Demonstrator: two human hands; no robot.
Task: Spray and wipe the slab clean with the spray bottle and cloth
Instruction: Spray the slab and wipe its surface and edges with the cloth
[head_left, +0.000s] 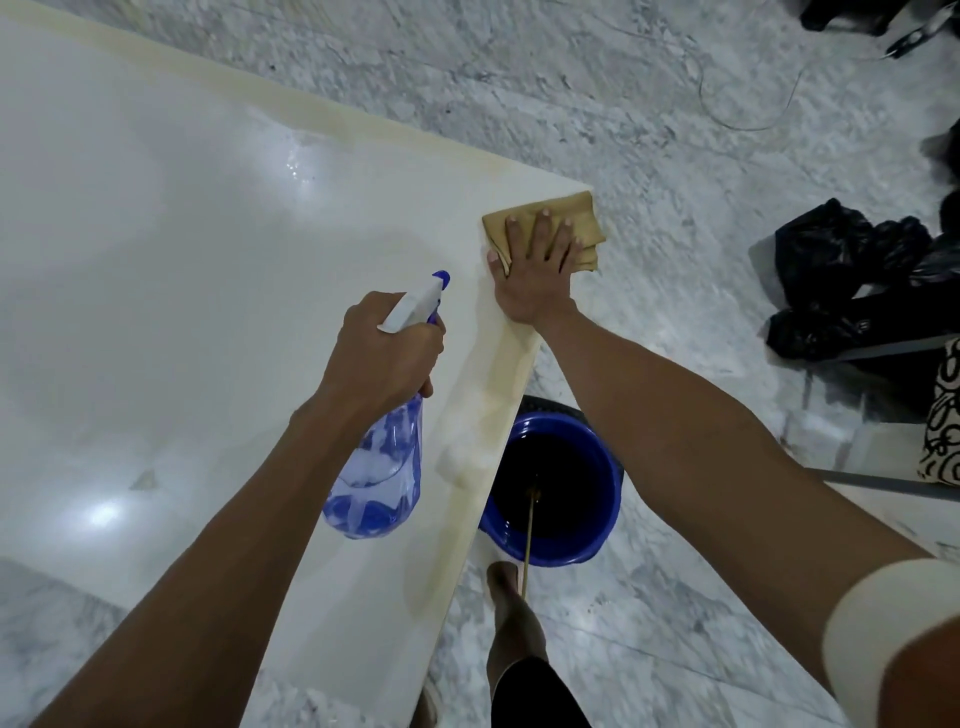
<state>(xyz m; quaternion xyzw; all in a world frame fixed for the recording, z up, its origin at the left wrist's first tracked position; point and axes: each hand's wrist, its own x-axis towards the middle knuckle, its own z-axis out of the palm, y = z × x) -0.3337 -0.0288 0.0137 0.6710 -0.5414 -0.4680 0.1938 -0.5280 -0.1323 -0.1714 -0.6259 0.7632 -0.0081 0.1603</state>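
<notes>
A large white glossy slab (171, 270) fills the left of the head view, with yellowish staining along its right edge. My left hand (382, 351) grips the neck of a translucent blue spray bottle (376, 467) with a white and blue nozzle, held above the slab's right side. My right hand (535, 270) lies flat, fingers spread, pressing a folded tan cloth (582, 218) onto the slab's far right corner. Part of the cloth overhangs the corner.
A blue bucket (608, 483) of dark water with a thin stick in it stands on the marble floor (649, 130) just beside the slab's right edge. My bare foot (511, 603) is in front of it. Black bags (852, 280) lie to the right.
</notes>
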